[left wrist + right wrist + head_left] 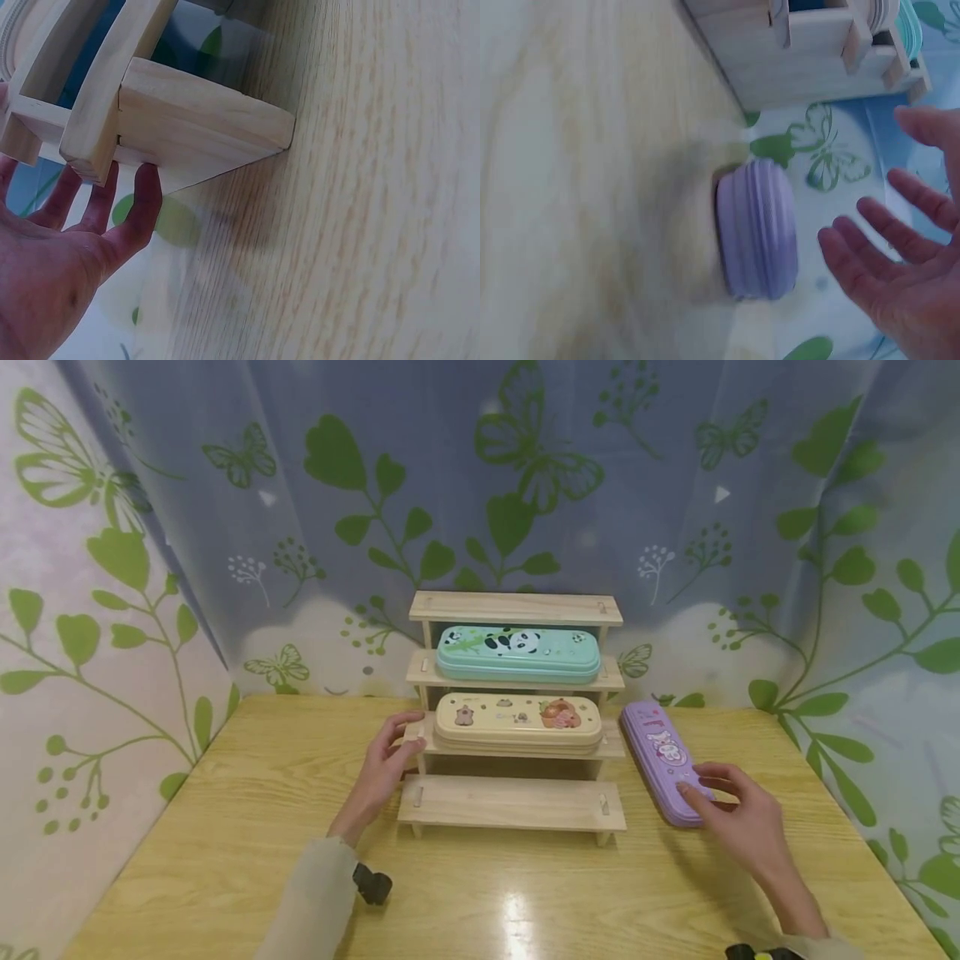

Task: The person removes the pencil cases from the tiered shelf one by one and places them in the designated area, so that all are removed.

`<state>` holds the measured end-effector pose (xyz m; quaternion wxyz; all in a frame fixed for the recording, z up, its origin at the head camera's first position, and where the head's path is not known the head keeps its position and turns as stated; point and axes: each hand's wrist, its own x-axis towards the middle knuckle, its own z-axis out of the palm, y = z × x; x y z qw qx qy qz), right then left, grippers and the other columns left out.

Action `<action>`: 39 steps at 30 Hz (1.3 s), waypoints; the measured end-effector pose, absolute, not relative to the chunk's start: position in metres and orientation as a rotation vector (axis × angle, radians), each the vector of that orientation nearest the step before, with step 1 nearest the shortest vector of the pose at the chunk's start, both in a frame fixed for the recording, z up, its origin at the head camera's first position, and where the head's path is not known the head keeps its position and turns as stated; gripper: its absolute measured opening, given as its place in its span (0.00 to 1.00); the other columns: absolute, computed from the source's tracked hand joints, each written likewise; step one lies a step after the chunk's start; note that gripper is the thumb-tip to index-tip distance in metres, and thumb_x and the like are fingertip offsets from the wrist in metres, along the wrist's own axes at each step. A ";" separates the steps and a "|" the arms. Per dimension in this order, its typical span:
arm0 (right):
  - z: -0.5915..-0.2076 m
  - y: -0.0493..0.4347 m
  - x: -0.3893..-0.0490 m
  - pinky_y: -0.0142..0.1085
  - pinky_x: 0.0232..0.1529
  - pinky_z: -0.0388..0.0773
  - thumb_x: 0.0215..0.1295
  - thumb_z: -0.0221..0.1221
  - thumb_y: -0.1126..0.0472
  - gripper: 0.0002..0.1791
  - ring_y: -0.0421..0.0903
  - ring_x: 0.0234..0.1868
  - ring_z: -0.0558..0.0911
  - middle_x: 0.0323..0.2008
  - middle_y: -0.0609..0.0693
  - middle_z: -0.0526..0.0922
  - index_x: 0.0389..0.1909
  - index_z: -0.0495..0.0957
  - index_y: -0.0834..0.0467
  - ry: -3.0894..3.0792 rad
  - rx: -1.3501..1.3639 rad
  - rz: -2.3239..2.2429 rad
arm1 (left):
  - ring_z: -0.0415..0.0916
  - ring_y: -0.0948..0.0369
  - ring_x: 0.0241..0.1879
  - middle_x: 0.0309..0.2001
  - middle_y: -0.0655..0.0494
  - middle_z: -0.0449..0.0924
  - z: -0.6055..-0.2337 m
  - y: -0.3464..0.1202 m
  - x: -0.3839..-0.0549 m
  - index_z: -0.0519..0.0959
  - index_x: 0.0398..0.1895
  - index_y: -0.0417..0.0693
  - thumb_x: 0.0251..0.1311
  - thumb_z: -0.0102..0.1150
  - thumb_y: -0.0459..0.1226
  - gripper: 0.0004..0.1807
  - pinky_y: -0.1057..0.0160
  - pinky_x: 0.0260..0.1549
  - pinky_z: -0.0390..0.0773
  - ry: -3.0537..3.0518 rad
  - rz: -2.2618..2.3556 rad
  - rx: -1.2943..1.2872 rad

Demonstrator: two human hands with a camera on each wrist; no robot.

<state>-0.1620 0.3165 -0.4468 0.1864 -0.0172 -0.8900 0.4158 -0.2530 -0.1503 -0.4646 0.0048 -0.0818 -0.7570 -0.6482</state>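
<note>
A stepped wooden rack (512,803) stands on the table. A mint-green panda pencil case (517,653) lies on its third step from the bottom, and a cream pencil case (519,721) on the second. My left hand (380,770) grips the rack's left end at the second step; in the left wrist view, fingertips (150,176) meet the side panel. Right of the rack, a purple pencil case (660,760) lies slantwise on the table. My right hand (738,818) hovers over its near end, fingers spread; the right wrist view shows a gap between fingers and case (757,229).
The rack's top step (516,607) and bottom step carry nothing. Behind the wooden table (300,743) hangs a blue and white curtain (420,460) with green leaves and butterflies, and similar cloth covers both sides. A dark device (372,884) sits at the left wrist.
</note>
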 end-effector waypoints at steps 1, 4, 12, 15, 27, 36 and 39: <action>-0.445 0.312 -0.164 0.17 0.39 0.77 0.65 0.69 0.56 0.20 0.19 0.45 0.77 0.47 0.37 0.83 0.52 0.81 0.62 -2.478 -0.009 1.183 | 0.78 0.50 0.55 0.67 0.44 0.71 -0.465 -0.150 -0.253 0.70 0.70 0.57 0.74 0.52 0.40 0.22 0.55 0.48 0.81 -2.370 -2.032 -0.256; -0.442 0.301 -0.168 0.19 0.40 0.79 0.63 0.70 0.62 0.18 0.22 0.46 0.79 0.44 0.24 0.79 0.51 0.81 0.64 -2.413 0.116 1.202 | 0.79 0.50 0.54 0.67 0.44 0.71 -0.466 -0.150 -0.254 0.70 0.69 0.58 0.74 0.53 0.40 0.22 0.56 0.47 0.82 -2.369 -2.033 -0.254; -0.426 0.268 -0.184 0.21 0.42 0.80 0.61 0.70 0.65 0.18 0.20 0.46 0.76 0.49 0.60 0.85 0.51 0.80 0.65 -2.382 0.262 1.184 | 0.79 0.51 0.53 0.66 0.44 0.72 -0.465 -0.150 -0.255 0.70 0.69 0.58 0.74 0.53 0.40 0.22 0.58 0.46 0.80 -2.372 -2.014 -0.249; -0.419 0.257 -0.190 0.21 0.43 0.80 0.61 0.70 0.65 0.18 0.21 0.47 0.76 0.50 0.63 0.84 0.51 0.80 0.64 -2.371 0.302 1.192 | 0.79 0.51 0.52 0.66 0.44 0.72 -0.466 -0.150 -0.255 0.71 0.68 0.58 0.73 0.54 0.40 0.22 0.59 0.44 0.80 -2.368 -2.011 -0.252; -0.410 0.224 -0.216 0.46 0.55 0.82 0.58 0.73 0.62 0.28 0.56 0.57 0.80 0.56 0.59 0.82 0.59 0.79 0.62 -2.398 0.436 1.176 | 0.79 0.52 0.53 0.67 0.43 0.71 -0.465 -0.151 -0.254 0.70 0.69 0.56 0.74 0.52 0.41 0.22 0.57 0.46 0.81 -2.365 -2.016 -0.268; -0.406 0.212 -0.224 0.60 0.65 0.73 0.58 0.74 0.56 0.37 0.62 0.64 0.77 0.63 0.63 0.78 0.67 0.73 0.61 -2.514 0.411 1.186 | 0.79 0.50 0.55 0.67 0.43 0.71 -0.465 -0.149 -0.252 0.70 0.70 0.55 0.74 0.53 0.41 0.23 0.55 0.49 0.82 -2.368 -2.012 -0.268; -0.404 0.210 -0.226 0.58 0.61 0.75 0.58 0.74 0.53 0.39 0.60 0.62 0.77 0.61 0.61 0.78 0.68 0.72 0.60 -2.553 0.396 1.142 | 0.78 0.49 0.55 0.66 0.43 0.71 -0.466 -0.149 -0.253 0.70 0.70 0.56 0.74 0.53 0.41 0.22 0.56 0.47 0.83 -2.368 -2.006 -0.258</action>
